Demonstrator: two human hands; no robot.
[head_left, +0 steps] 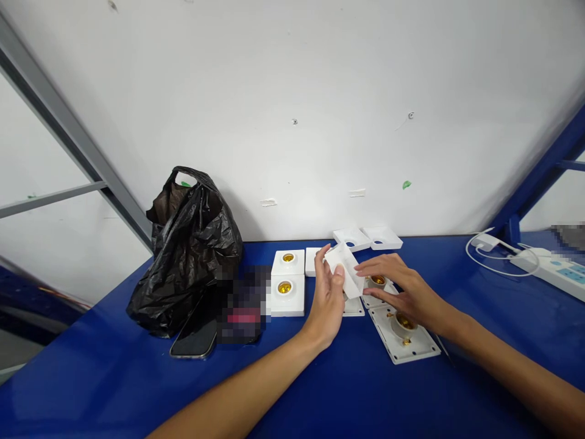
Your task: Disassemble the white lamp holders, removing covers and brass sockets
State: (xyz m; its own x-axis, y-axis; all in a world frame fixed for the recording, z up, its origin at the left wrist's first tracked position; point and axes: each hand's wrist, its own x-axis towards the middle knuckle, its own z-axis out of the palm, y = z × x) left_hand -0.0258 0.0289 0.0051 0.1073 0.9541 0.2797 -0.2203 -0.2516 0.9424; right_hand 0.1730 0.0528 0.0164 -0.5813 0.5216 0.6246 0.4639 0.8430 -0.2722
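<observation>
My left hand (328, 302) grips a white square lamp-holder cover (346, 268), tilted above the table, with the thumb across its near face. Beside its right edge is my right hand (397, 281), fingers stretched out and thumb apart; the fingertips seem to touch the cover. Beneath that hand, a lamp-holder base (414, 335) with a brass-coloured screw socket lies on the table. Another base (378, 280) shows behind the fingers, and a third (354, 306) is partly hidden by the left hand and cover.
Two white lamp holders (287, 296) with gold sockets stand left of the hands. Empty covers (384, 238) lie by the wall. At left are a black plastic bag (192, 250) and a phone (194, 341). A power strip (553, 271) with white cable lies right on the blue table (320, 390).
</observation>
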